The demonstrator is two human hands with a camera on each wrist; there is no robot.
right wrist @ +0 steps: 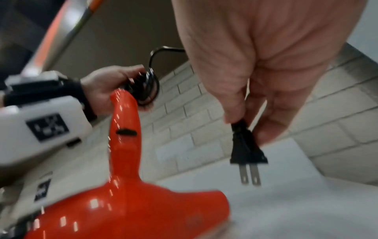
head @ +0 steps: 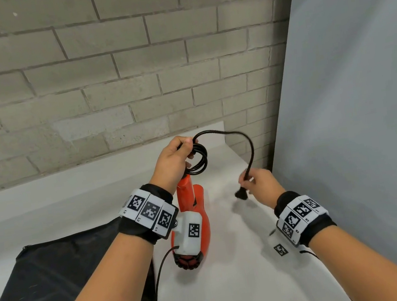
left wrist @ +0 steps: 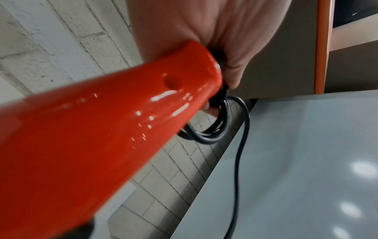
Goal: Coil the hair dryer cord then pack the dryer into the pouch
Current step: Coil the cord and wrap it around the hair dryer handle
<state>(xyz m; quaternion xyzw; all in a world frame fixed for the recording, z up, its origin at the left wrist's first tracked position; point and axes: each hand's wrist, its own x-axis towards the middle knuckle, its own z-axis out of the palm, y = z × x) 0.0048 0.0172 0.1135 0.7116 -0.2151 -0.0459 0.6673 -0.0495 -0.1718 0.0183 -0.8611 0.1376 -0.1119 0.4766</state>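
Left hand [head: 174, 158] clamps the coiled loops of cord [head: 197, 159] against the handle end of the red dryer [head: 192, 208], pinning the coil, I reckon. Right hand [head: 260, 183] pinches the cord just above the plug [right wrist: 246, 149], feeding the last slack. Dryer hangs below my left hand over the table [head: 240, 287]; pouch [head: 43, 279] lies lower left, apart.

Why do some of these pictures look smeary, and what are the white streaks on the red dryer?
Head view: mostly sharp, though the brick lines bow from the wide lens and the plug is smeared. Left wrist view: the hair dryer sits too close, so it is soft, and lamp glare streaks its gloss. Right wrist view: blurred all over, yet the plug's prongs under the right hand stay readable.
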